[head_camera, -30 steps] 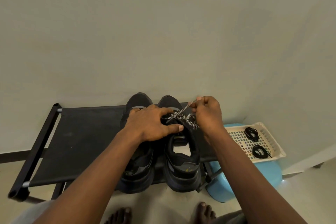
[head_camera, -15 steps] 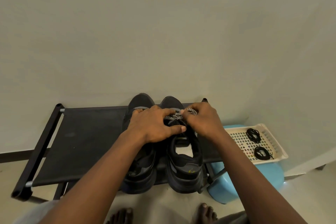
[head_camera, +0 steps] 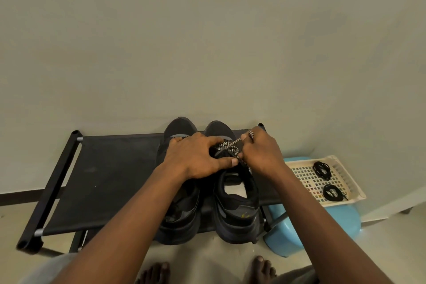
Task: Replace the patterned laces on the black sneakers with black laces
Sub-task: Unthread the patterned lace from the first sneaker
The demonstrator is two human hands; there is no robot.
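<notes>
While the person's bare feet [head_camera: 261,266] showed at the very bottom on the floor, the black sneakers [head_camera: 179,221] sat side by side on the bench [head_camera: 103,180] just past them, heels toward the person and toes toward the wall [head_camera: 207,41].

Next up were the hands, both over the right-hand sneaker [head_camera: 237,217]. The left hand [head_camera: 198,157] lay across the uppers with its fingers fairly flat and the thumb pressing near the tongue. It looked like it was pinning the shoe down, not grabbing anything. The right hand [head_camera: 260,152] was pinching the patterned lace [head_camera: 227,145], with a bit of it looped over a finger.

Here's the part that mattered imo: the lace ran from the eyelets up and off to the right into that pinch, so any pull would probably have to follow that same slanted line away from the shoe while the left hand braced it. How many eyelets were already free was too hard to tell.

Further right, well apart from the shoes, two coiled black laces [head_camera: 321,168] lay in a basket [head_camera: 356,192] on a blue stool [head_camera: 311,226]. The right hand was clearly the nearer one for grabbing those.
</notes>
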